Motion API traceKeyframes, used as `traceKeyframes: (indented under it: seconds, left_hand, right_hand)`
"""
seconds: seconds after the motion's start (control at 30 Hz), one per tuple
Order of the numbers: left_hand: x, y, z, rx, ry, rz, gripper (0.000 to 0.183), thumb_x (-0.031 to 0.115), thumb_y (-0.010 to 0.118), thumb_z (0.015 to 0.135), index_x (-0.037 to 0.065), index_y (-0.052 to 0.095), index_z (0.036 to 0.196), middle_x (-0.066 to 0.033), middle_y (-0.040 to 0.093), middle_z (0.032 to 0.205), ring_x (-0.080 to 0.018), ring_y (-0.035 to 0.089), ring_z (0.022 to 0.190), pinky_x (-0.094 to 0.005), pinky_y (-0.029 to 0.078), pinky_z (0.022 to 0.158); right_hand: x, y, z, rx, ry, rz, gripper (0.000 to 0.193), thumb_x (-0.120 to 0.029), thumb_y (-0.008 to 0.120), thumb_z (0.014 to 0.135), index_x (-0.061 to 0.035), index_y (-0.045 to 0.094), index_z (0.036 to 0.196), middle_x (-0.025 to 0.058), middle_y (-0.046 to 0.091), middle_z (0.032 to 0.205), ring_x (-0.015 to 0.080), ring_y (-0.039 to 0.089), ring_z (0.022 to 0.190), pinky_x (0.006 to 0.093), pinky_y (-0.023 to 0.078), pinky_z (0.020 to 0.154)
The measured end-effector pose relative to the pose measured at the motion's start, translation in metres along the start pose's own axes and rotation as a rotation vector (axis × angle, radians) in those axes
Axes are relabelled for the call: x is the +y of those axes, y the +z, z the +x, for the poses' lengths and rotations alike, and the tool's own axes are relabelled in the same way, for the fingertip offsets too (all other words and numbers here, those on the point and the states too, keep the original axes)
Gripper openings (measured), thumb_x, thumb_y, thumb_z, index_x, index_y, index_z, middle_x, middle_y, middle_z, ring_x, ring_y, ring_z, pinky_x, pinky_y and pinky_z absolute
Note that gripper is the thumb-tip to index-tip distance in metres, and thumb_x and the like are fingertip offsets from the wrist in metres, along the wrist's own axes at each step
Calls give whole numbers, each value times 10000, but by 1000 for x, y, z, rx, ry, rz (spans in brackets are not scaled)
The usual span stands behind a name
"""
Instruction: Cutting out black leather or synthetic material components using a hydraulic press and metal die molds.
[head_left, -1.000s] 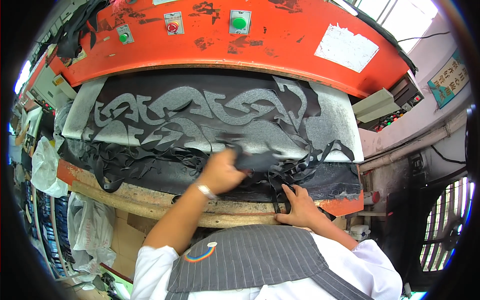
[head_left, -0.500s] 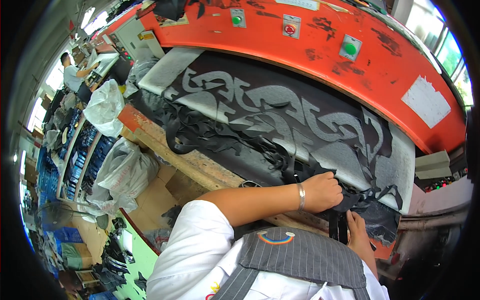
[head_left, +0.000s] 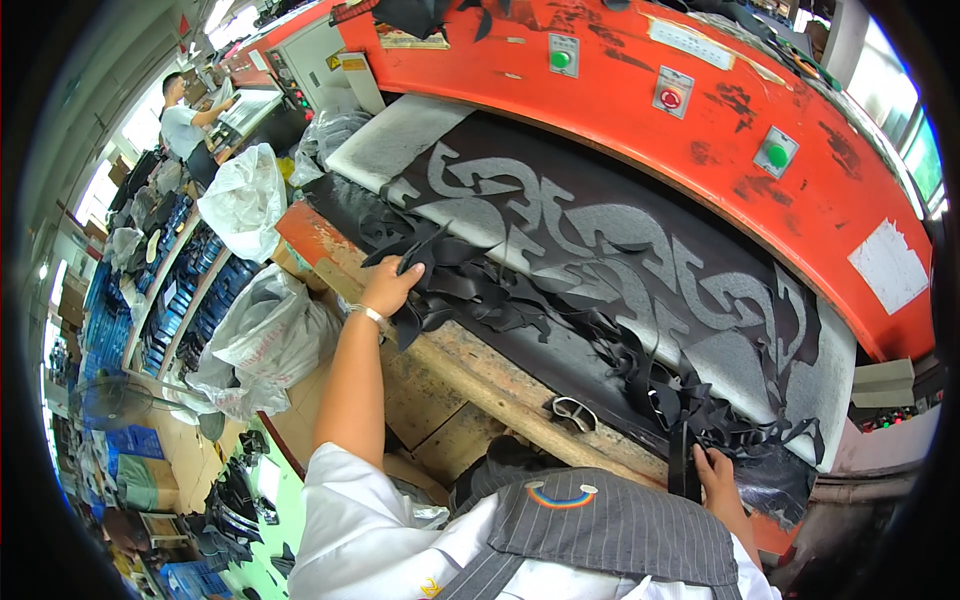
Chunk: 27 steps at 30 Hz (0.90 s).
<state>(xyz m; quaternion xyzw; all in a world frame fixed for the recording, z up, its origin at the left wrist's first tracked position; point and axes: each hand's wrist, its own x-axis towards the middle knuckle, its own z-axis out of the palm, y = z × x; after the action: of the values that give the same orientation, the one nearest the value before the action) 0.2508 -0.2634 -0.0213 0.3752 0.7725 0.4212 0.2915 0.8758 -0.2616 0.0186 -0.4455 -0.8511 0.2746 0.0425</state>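
Note:
A long heap of black offcut strips (head_left: pixel 470 290) runs along the front of the machine bed. At the heap's left end, my left hand (head_left: pixel 393 287) is closed on some of these strips, with ends hanging below the fingers. My right hand (head_left: pixel 716 475) is at the heap's right end, its fingers closed beside a flat black strip (head_left: pixel 684 462) that hangs over the bed's front edge. Behind the heap lies a dark sheet (head_left: pixel 520 150) with curved cut-outs, through which the grey-white bed (head_left: pixel 395 135) shows.
An orange-red machine beam (head_left: pixel 620 100) with green and red buttons arches over the far side. A worn wooden ledge (head_left: pixel 500 385) runs along the front, with a small pale-rimmed loop (head_left: pixel 573 414) on it. White plastic bags (head_left: pixel 265 335) and blue stacks stand left; another person (head_left: pixel 185 125) works farther back.
My left hand has gone from beside my right hand to the heap's left end and gripped strips there. My right hand stays at the right end. The view has turned somewhat left.

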Motion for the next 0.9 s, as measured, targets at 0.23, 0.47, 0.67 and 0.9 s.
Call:
traceKeyframes:
  seconds: [0.23,0.47,0.67,0.9]
  left_hand:
    - [4,30,20,15,-321,670,531,358,622,899,68,538,1336,-254,409,1427,-426,422,1290,-464,361,1073]
    - [-5,26,15,29,-257,630,505,244,692,842,79,566,1302,-257,530,1319,-386,506,1226,-455,439,989]
    - [-45,-6,-20,435,38,-279,386,104,701,790,-21,617,1146,-168,682,1047,-327,654,981,-389,519,854]
    - [-101,-73,-205,677,374,-1480,405,97,617,864,-1,537,1248,-145,630,1186,-304,623,1073,-479,521,917]
  right_hand:
    - [-57,3,54,-191,-146,-497,731,-321,762,697,-125,510,1355,246,451,1279,391,461,1108,476,395,907]
    - [-56,18,67,-210,30,-298,930,-412,766,561,-30,485,1361,287,410,1337,418,438,1163,466,357,1006]
    - [-57,27,66,-176,56,-328,959,-387,789,569,-24,442,1386,289,409,1343,425,427,1187,471,353,1016]
    - [-50,28,51,-296,47,-287,863,-349,790,651,-15,448,1370,300,355,1422,460,381,1281,472,344,1073]
